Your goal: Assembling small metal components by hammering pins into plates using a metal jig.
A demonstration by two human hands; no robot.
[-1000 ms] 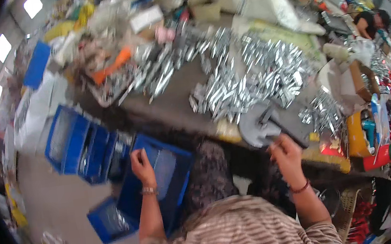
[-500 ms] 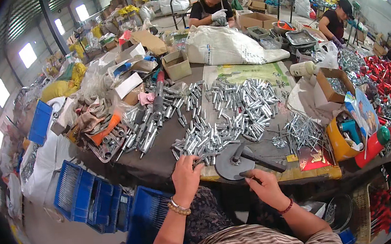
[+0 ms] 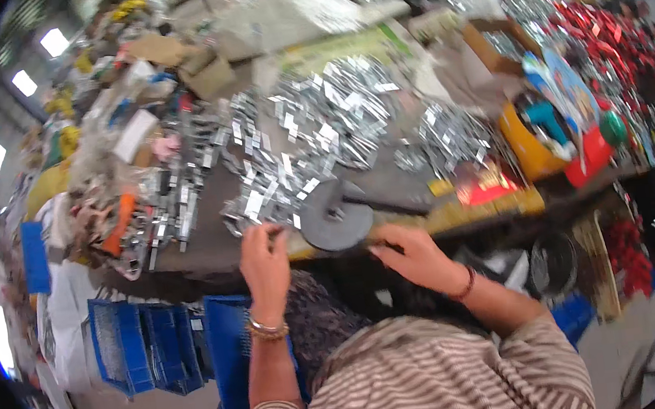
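My left hand (image 3: 266, 266) is at the table's front edge, beside the near end of a pile of short silvery metal tubes (image 3: 345, 113). Its fingers curl in toward the thumb, and what lies between them is too blurred to name. Right of it lies a round grey metal disc (image 3: 339, 231) with a small stub in the middle. A dark bar-like handle (image 3: 392, 199) extends rightward from the disc. My right hand (image 3: 418, 257) hovers by the disc's lower right edge, thumb and forefinger slightly apart, with nothing visible in them.
Thin metal rods (image 3: 453, 138), a red packet (image 3: 486, 182) and a yellow container (image 3: 526, 141) stand to the right. Longer tools and an orange piece (image 3: 118, 226) clutter the left. Blue bins (image 3: 122, 349) sit below the table. A white sack (image 3: 274, 17) lies at the back.
The whole view has tilted down and shifted, blurring the picture. My right hand's fingers have parted slightly. Both hands stay close to the disc.
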